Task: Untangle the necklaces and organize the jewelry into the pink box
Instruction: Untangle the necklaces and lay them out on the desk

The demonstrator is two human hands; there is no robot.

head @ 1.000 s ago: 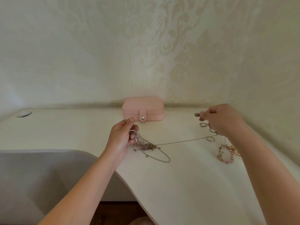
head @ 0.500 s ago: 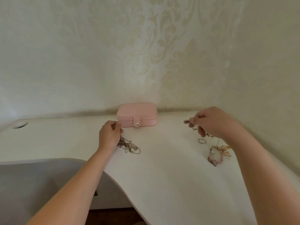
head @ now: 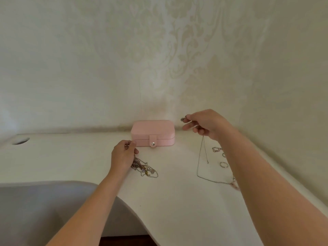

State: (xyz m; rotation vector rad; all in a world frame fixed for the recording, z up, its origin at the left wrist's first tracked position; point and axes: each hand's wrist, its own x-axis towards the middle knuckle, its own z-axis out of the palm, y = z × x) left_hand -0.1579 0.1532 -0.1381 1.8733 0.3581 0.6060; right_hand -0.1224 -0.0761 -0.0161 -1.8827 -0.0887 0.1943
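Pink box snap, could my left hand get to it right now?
Probably yes: the left hand sits just beside the pink box, nothing lies between it and the snap, but it grips the tangled necklaces.

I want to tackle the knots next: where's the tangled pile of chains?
Head view: the tangled pile lies on the table left of centre, beside the left hand that grips it, in front of the pink box.

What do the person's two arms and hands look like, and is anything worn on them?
The left forearm and the right forearm are bare, with no sleeve, watch or bracelet in view. The left hand shows a small pinkish band at one finger, perhaps a ring. On the right hand one fingertip looks dark grey, possibly nail polish.
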